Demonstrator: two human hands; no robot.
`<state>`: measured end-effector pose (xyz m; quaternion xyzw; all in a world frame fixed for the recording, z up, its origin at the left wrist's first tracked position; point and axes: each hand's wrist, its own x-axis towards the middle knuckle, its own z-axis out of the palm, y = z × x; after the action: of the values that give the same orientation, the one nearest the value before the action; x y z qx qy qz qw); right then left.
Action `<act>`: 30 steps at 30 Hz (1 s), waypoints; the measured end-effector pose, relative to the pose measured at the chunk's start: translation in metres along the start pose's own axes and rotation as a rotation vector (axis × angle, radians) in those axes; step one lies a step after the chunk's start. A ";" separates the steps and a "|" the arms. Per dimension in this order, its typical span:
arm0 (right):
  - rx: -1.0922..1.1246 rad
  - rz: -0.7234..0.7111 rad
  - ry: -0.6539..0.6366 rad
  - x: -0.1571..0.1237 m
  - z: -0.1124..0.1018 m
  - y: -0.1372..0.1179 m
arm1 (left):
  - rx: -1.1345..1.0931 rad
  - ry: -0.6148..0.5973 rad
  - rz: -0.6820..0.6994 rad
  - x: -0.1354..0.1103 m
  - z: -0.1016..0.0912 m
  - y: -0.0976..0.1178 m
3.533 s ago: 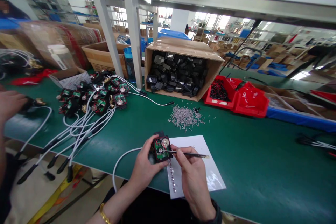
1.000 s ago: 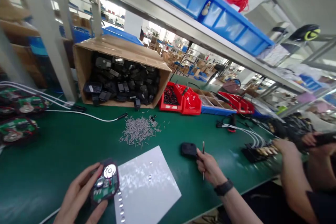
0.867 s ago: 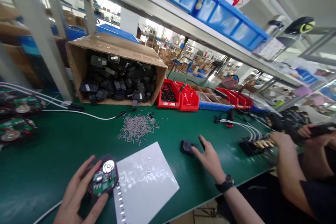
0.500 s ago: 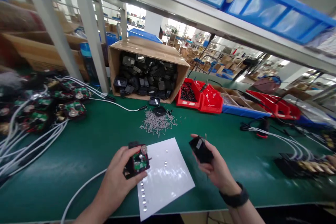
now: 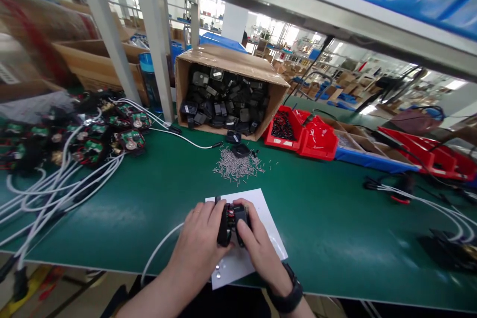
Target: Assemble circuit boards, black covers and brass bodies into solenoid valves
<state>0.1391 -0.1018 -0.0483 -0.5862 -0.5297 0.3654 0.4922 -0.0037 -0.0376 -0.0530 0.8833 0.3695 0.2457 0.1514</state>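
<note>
My left hand (image 5: 203, 236) is closed around a black housing half (image 5: 223, 228) with red wires and electronics inside; a white cable (image 5: 160, 247) trails from it toward the table's front edge. A black plastic cover (image 5: 241, 216) sits in my right hand (image 5: 257, 238), fingers wrapped round its outer side. Both parts are face to face, with a gap between them where the wires show. They are above a white sheet (image 5: 266, 208) that carries small clear round pieces (image 5: 218, 275), partly hidden by my hands. Behind the sheet lies a heap of small metal pins (image 5: 238, 166).
A cardboard box (image 5: 233, 59) of black housings stands at the back. Red bins (image 5: 316, 141) and a divided blue tray (image 5: 372, 156) line the right rear. Circuit assemblies (image 5: 132, 141) with white cables pile up on the left. A metal shelf (image 5: 298, 15) crosses overhead.
My right hand has brought the black cover leftward to the housing in my left hand. The circuit board has turned sideways, and the two parts now face each other. The camera view has shifted left.
</note>
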 end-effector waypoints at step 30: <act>-0.037 0.141 -0.071 -0.001 0.024 -0.002 | -0.595 -0.179 -0.075 0.005 -0.020 -0.033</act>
<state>0.1159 -0.0982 -0.0518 -0.6178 -0.5108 0.4098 0.4352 -0.0309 -0.0098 -0.0499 0.8042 0.2989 0.2585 0.4439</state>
